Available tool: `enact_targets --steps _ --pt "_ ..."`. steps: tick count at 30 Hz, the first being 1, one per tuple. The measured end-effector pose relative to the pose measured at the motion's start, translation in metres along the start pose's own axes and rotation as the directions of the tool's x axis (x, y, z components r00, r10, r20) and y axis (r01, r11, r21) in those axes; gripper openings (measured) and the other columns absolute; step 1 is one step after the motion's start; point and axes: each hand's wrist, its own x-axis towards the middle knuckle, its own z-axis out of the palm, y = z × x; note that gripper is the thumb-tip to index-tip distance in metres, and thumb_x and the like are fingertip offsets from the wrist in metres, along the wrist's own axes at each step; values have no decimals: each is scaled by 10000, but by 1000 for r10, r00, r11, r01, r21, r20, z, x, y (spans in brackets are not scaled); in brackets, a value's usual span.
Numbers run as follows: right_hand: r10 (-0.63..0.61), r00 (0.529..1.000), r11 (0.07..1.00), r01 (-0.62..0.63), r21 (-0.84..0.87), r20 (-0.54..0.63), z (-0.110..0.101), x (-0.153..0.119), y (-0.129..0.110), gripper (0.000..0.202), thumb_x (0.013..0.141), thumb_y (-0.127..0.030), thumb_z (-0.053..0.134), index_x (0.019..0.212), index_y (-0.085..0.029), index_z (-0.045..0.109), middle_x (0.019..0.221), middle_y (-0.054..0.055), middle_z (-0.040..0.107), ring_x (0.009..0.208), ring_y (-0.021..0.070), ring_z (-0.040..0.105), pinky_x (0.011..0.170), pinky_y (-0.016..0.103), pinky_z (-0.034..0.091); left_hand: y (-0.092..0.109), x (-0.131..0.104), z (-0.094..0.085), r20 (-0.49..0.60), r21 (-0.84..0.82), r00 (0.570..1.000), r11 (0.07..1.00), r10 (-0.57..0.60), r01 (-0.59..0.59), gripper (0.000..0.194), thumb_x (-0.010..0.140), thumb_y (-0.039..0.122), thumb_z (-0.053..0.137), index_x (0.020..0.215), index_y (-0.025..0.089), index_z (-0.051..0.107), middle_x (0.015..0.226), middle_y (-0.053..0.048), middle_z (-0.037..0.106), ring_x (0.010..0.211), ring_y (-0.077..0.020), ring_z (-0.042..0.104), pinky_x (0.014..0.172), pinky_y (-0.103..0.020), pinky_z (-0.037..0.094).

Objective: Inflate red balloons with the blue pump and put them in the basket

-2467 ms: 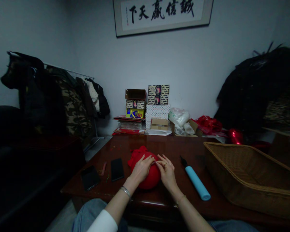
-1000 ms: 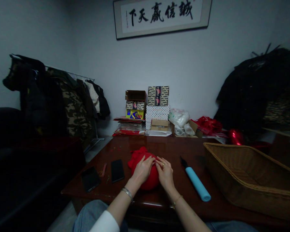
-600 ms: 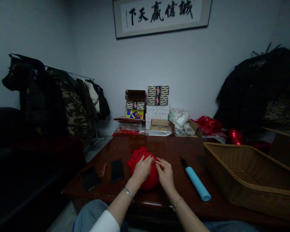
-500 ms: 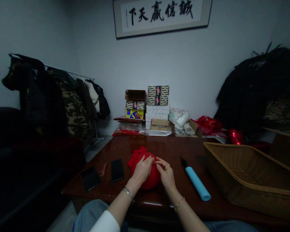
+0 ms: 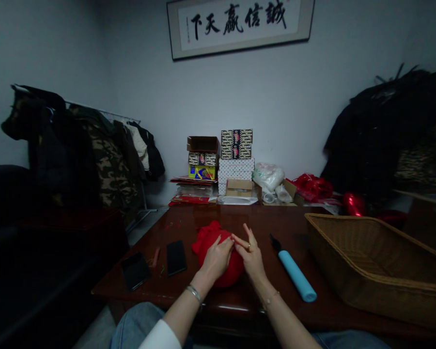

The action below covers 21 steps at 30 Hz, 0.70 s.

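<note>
A round red cloth bundle [image 5: 230,276] with ruffled, gathered fabric at its far left side rests on the dark wooden table in front of me. My left hand [image 5: 216,257] lies over its top, fingers bent together and pressed on the red cloth. On the right side of the bundle, my right hand [image 5: 252,257] brings thumb and index finger together at the left fingertips, while its other fingers stretch upward. Whatever sits between the right fingertips is too small to make out. The lower middle of the bundle shows between my wrists.
Two dark phone-like slabs, one a black phone [image 5: 176,257], lie left of the bundle. Right of it are a light-blue cylinder with a black tip [image 5: 297,276] and a wicker basket [image 5: 352,281]. Stacked boxes [image 5: 236,169] and plastic bags [image 5: 271,177] stand behind the table [image 5: 261,218].
My right hand's outer fingers have lifted and straightened upward from a curled pose. My left hand stays on the bundle, nearly still. The view has shifted slightly.
</note>
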Motion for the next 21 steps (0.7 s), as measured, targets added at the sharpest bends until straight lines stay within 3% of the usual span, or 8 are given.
enact_targets --steps 3,7,13,18,21 --pt "-58 997 991 51 -123 -53 -2 0 -2 258 802 -349 504 1010 -340 657 1440 -44 292 1341 245 166 1051 475 190 3 0 -2 7 0 1000 1000 11 -11 299 862 112 388 1123 158 526 1159 -110 617 1068 -176 574 1034 -398 353" --pt "-107 986 933 55 -356 -129 0 -3 1 281 850 -397 460 1059 -328 634 1433 -24 308 1339 236 164 1030 475 216 9 1 -3 33 10 998 999 46 -46 310 845 82 393 1111 159 533 1150 -104 624 1108 -172 549 1044 -407 341" --pt "-16 997 898 -17 -440 -72 5 -4 13 337 857 -492 425 1109 -350 597 1428 -30 313 1355 267 96 1018 504 188 9 0 -2 31 52 997 996 72 -74 358 828 54 397 1149 162 515 1161 -98 619 1120 -162 541 1036 -398 356" --pt "62 998 881 -62 -469 -15 3 -2 22 410 846 -552 396 1164 -352 558 1410 -4 345 1339 292 169 997 514 218 1 -2 -4 21 49 998 997 51 -52 307 876 120 379 1147 148 521 1167 -112 616 1126 -173 538 1027 -399 367" --pt "66 998 874 -57 -483 1 -1 -3 25 377 842 -559 393 1028 -352 647 1366 -7 413 1315 287 247 997 511 224 -3 -3 -4 -15 16 999 999 30 -29 311 903 164 351 1180 171 493 1175 -91 614 1088 -165 565 1030 -406 362"
